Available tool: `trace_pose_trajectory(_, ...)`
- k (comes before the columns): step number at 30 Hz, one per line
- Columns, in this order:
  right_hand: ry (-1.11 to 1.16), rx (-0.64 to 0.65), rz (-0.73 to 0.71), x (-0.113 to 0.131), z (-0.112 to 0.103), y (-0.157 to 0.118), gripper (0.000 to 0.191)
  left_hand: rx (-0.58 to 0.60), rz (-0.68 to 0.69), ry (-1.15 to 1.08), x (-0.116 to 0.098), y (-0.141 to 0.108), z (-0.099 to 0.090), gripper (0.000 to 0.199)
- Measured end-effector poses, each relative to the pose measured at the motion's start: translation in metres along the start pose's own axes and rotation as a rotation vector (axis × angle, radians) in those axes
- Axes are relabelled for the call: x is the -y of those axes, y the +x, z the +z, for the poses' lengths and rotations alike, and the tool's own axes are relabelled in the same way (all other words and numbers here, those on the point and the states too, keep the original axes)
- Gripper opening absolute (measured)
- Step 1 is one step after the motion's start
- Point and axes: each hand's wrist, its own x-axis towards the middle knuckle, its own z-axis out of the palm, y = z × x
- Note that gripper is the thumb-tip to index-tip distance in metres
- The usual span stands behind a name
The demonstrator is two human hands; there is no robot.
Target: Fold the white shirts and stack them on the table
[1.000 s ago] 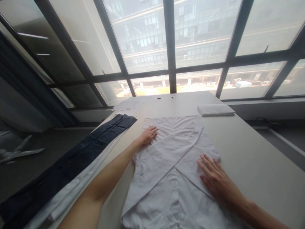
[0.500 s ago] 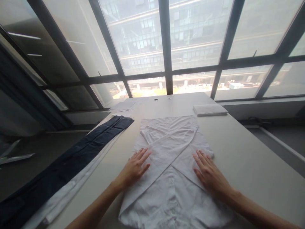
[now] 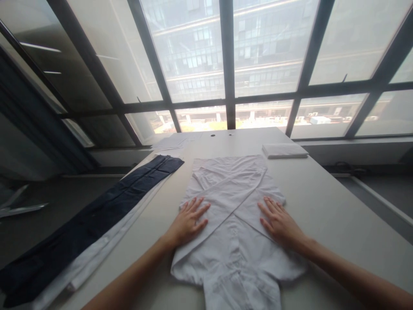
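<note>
Long pale table (image 3: pixel 338 232) before a row of tall windows (image 3: pixel 348 47) in thick dark frames (image 3: pixel 229 64). Bright, hazy daylight beyond, with a large many-windowed building (image 3: pixel 267 51) outside. Dark bluish curtain (image 3: pixel 41 116) at shadowy far left; dim grey floor (image 3: pixel 64 193) below.

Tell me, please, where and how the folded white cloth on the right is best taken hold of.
The folded white cloth is probably best pinched at its long near edge, the right hand coming low from the person's side: it lies flat, with that edge facing the person.
</note>
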Motion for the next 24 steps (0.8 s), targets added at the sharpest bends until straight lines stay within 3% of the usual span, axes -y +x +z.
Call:
trace_pose_trajectory(7,-0.008,0.033,-0.035,-0.016,-0.004,0.048,0.055,-0.03,-0.02,-0.003,0.015,0.037,-0.002,0.058)
trace_pose_trajectory(11,-0.016,-0.002,-0.035,-0.01,-0.01,0.037,0.051,-0.038,0.011,0.042,0.008,0.027,-0.01,0.056)
trace_pose_trajectory(16,0.083,-0.088,-0.114,0.018,-0.021,0.017,0.046,-0.055,0.116,0.016,-0.02,0.017,-0.019,0.053)
trace_pose_trajectory(20,0.145,0.001,-0.162,0.032,-0.015,0.011,0.05,0.022,0.157,-0.043,-0.031,0.018,-0.015,0.055)
trace_pose_trajectory(24,0.132,0.067,-0.154,0.033,-0.007,0.008,0.051,-0.012,0.132,-0.063,-0.027,0.005,-0.013,0.053)
